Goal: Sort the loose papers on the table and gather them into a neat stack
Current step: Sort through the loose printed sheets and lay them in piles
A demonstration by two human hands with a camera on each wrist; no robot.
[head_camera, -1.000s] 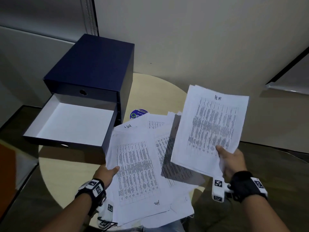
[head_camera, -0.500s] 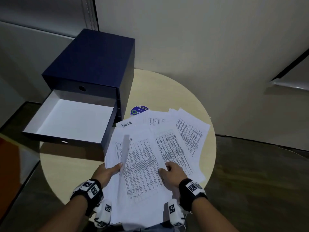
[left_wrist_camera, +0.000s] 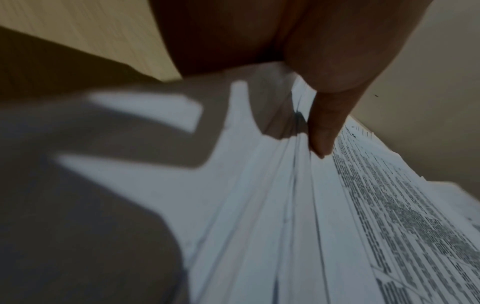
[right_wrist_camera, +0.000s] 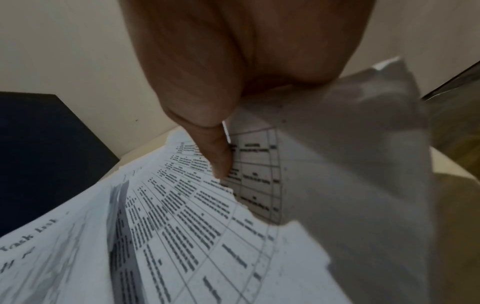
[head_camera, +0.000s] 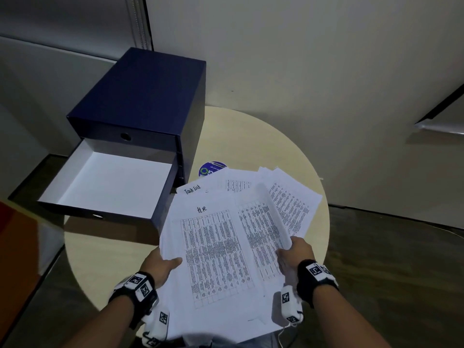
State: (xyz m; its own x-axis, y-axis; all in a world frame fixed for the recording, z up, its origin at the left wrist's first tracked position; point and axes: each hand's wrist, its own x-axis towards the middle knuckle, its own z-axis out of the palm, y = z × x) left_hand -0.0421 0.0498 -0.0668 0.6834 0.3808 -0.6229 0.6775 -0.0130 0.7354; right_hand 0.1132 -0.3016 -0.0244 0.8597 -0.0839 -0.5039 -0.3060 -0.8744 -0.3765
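Over the round table (head_camera: 263, 136) we hold the sheaf of papers (head_camera: 216, 257), our left hand (head_camera: 160, 266) pinching its left edge, thumb on top, while our right hand (head_camera: 295, 252) grips a curled sheet (head_camera: 266, 222) at the right edge.

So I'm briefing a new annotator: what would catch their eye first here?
The fanned mess of printed papers on the round table, gripped at its near edges by the left hand and right hand. Then the dark blue drawer box at far left, its lower drawer pulled open.
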